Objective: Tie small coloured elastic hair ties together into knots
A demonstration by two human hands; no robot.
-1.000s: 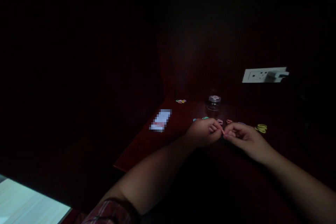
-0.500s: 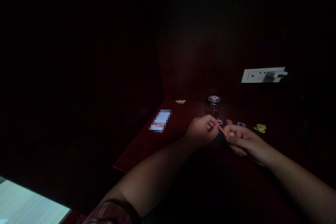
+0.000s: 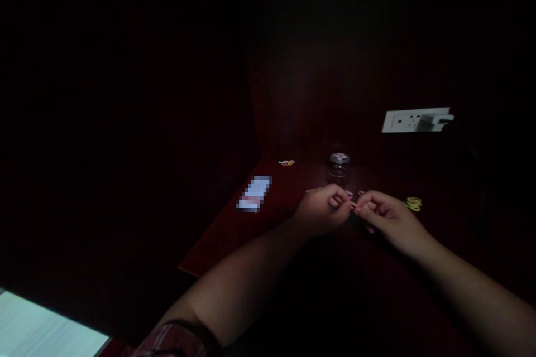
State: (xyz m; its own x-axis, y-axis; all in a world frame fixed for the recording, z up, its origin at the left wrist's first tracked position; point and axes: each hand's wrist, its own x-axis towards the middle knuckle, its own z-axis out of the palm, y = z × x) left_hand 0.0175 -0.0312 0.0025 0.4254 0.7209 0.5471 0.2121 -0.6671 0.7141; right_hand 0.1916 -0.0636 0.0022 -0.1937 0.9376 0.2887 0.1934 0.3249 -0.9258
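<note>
In dim light my left hand (image 3: 322, 209) and my right hand (image 3: 383, 216) meet fingertip to fingertip over a dark red table (image 3: 234, 228). Both hands are closed in a pinch on a small orange rubber band (image 3: 354, 204) between them. A few coloured bands lie on the table just behind my hands, mostly hidden by them. A yellow bunch of bands (image 3: 413, 203) lies to the right of my right hand. A small clear jar (image 3: 338, 164) stands just behind my hands.
A blurred white card (image 3: 253, 193) lies left of my hands. A little cluster of coloured bands (image 3: 287, 163) sits near the back wall. A white wall socket with a plug (image 3: 414, 120) is on the right. A pale surface (image 3: 42, 329) shows at bottom left.
My right hand dropped lower and stretched the orange band half a second ago, then rose back so the fingertips meet again. The view has shifted slightly.
</note>
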